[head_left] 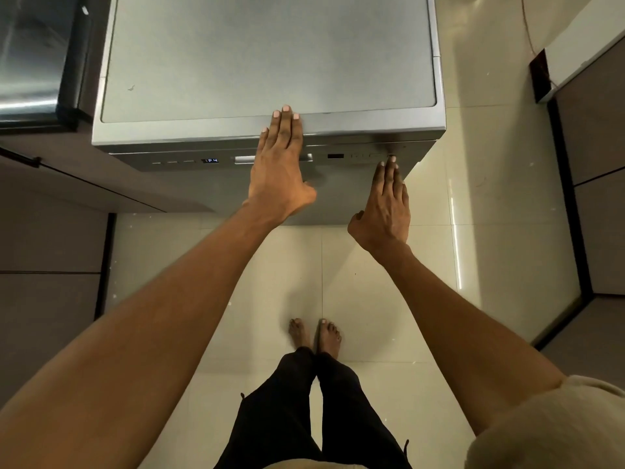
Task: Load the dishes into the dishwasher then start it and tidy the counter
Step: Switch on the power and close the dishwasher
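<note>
The grey steel freestanding dishwasher stands door-closed. The right hand, grip flat, fingertip on its control strip's right-end button, is nearer; left hand lies flat on its top edge.

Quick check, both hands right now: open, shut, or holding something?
Left hand: open, flat on the dishwasher top edge, holding nothing.
Right hand: open, fingertips at the control panel, holding nothing.

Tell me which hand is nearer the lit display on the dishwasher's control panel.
Left. The left hand lies just right of the lit display, fingers over the dishwasher top edge; the right hand reaches the panel's far right end.
</note>
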Demonstrator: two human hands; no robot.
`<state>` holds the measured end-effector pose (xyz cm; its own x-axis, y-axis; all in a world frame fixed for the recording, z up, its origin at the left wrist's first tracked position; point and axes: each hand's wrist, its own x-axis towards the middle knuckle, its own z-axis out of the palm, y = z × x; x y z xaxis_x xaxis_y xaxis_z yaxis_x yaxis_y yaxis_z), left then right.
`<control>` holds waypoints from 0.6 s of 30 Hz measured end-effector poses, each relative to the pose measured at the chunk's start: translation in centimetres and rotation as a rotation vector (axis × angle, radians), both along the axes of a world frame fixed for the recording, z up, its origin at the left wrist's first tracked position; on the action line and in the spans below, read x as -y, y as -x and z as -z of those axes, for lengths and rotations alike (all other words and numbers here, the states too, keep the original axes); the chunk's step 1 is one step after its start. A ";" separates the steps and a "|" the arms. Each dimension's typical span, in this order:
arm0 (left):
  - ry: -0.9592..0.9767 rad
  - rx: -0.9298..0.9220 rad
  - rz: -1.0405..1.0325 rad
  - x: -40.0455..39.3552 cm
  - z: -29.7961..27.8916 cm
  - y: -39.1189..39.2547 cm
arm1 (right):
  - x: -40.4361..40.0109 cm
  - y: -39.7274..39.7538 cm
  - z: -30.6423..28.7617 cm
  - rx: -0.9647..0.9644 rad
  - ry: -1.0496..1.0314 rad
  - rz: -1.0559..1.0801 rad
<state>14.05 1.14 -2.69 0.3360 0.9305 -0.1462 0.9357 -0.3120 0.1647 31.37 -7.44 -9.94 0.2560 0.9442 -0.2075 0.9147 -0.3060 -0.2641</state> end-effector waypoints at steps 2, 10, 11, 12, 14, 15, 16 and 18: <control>0.014 -0.008 0.001 0.0 -0.1 0.1 | 0.1 0.5 -0.4 -0.006 -0.021 -0.005; 0.132 0.090 0.061 -1.1 -1.7 1.7 | -0.5 5.0 -3.6 -0.056 -0.421 -0.129; 0.148 0.129 0.079 -1.3 -2.1 2.4 | -1.0 5.7 -4.1 -0.078 -0.475 -0.126; 0.151 0.167 0.093 -1.5 -2.5 3.1 | -1.5 6.3 -4.7 -0.096 -0.517 -0.125; 0.130 0.230 0.096 -1.7 -2.7 5.5 | -2.6 7.8 -5.9 -0.120 -0.548 -0.138; 0.120 0.251 0.082 -1.6 -2.5 7.2 | -3.2 8.7 -6.6 -0.126 -0.526 -0.152; 0.111 0.259 0.072 -1.5 -2.3 9.0 | -3.7 9.4 -7.1 -0.128 -0.474 -0.172; 0.092 0.240 0.074 -1.2 -1.9 13.0 | -4.7 10.7 -7.6 -0.121 -0.319 -0.200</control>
